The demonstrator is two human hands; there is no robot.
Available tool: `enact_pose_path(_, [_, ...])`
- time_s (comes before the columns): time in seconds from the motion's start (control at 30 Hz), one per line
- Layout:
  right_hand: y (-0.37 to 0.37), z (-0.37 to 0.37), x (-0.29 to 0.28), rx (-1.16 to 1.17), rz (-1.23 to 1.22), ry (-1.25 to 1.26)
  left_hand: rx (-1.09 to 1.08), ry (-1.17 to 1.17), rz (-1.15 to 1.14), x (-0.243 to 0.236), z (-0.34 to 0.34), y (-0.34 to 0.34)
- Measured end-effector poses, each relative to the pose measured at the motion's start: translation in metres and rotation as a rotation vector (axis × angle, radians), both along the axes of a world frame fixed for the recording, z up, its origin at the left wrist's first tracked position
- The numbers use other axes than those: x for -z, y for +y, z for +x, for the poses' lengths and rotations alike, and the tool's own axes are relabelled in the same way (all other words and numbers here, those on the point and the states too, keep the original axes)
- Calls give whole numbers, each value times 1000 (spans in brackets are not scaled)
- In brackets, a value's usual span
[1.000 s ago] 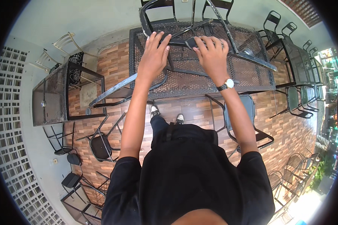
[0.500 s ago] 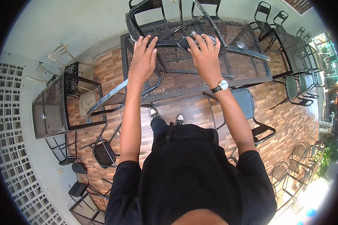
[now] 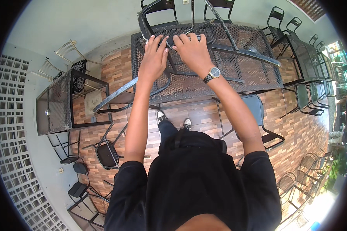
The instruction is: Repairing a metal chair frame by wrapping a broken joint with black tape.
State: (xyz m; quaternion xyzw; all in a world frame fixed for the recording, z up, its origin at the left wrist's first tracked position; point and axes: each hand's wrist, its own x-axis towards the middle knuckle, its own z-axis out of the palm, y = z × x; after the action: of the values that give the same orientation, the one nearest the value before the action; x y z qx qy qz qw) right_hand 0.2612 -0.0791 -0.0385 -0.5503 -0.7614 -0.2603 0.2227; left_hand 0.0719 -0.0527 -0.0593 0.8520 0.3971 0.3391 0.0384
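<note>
Both arms are reaching up the middle of the frame to an upturned black metal chair point(image 3: 173, 46) that is lying on top of a black perforated metal table point(image 3: 258, 73) in the upper centre.

Left hand point(image 3: 153, 57): lying palm down on the chair, fingers spread and extended toward its top edge, fingertips touching the frame. Whether it is gripping anything is not clear; it is looking more like a flat press than a closed grasp.

Right hand point(image 3: 192, 50): sitting just beside the left, fingers curling over a dark bar of the chair frame, knuckles up. A wristwatch point(image 3: 214, 73) with a metal band is showing on this wrist.

Chair legs are sticking out as long pale-edged bars, one running toward the left middle of the frame, another slanting to the upper right across the tabletop.

Below the table edge, the person's shoes point(image 3: 173, 119) are standing on reddish brick-pattern flooring point(image 3: 115, 73). A blue-seated chair point(image 3: 258, 111) is standing just right of the legs. A second mesh table point(image 3: 54, 111) is occupying the left side, with more dark chairs along the right rim.
</note>
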Motion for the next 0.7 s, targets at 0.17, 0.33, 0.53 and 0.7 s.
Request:
enact_pose_path(0.17, [-10, 9, -1, -103, -12, 16, 15, -17, -12, -6, -3, -2])
enact_pose_path(0.33, [-19, 29, -1, -194, -34, 30, 0, -15, -19, -1, -6, -4])
enact_pose_path(0.53, [-7, 10, 1, -166, -64, 51, -14, -60, -19, -3, -3, -7])
enact_pose_path(0.7, [15, -25, 4, -195, -32, 39, -76, -228, -10, -2, -5, -6])
